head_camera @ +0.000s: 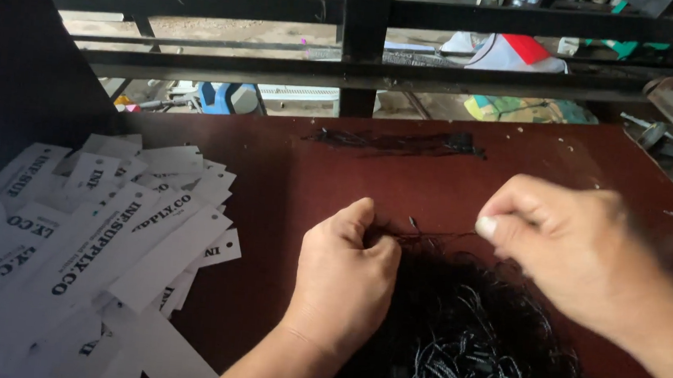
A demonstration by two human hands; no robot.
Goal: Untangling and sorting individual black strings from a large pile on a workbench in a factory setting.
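White tags (91,250) lie heaped left of your left hand (345,282), which pinches black strings (385,234) atop the tangled pile (460,343) between your hands. Your right hand (564,247), fingertips closed, draws one strand (445,235). Pull hard and it likely snags, dragging the pile across the table (273,176).

we see white tags (91,250) with black print at nine o'clock, black strings (460,343), a dark red-brown table (289,185).
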